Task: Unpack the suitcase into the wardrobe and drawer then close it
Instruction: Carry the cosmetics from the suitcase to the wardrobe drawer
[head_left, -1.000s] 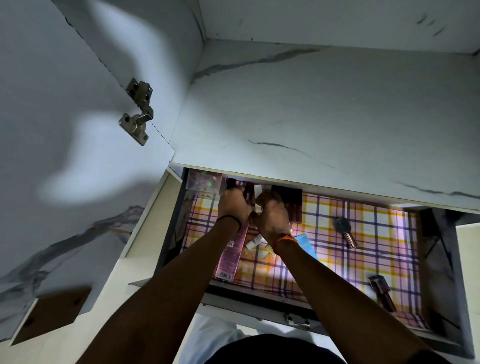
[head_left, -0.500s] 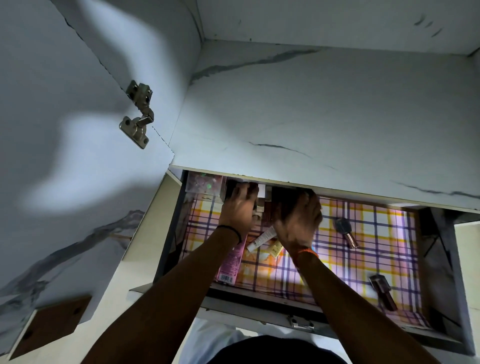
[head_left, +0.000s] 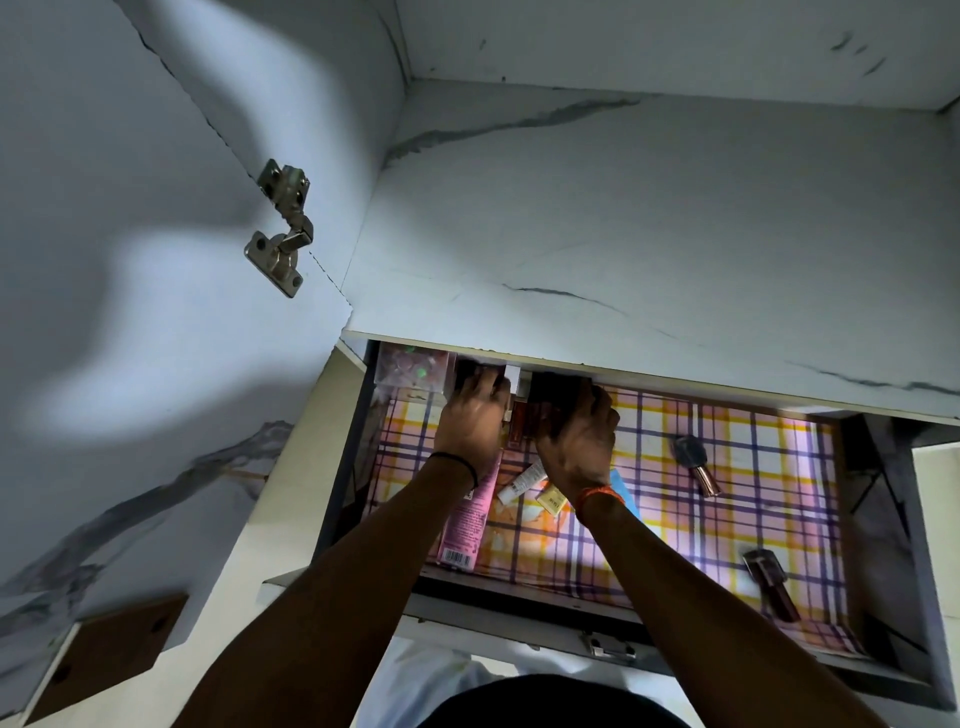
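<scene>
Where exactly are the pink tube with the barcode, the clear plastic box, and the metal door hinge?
pink tube (head_left: 467, 525): head view, on its printed body above the barcode.
clear plastic box (head_left: 411, 370): head view, middle of its lid.
door hinge (head_left: 281, 228): head view, on its metal arm.

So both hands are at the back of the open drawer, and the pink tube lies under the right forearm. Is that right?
Not quite: the head view shows the pink tube under the left forearm. Both hands, left hand and right hand, are at the back of the open drawer.
</scene>
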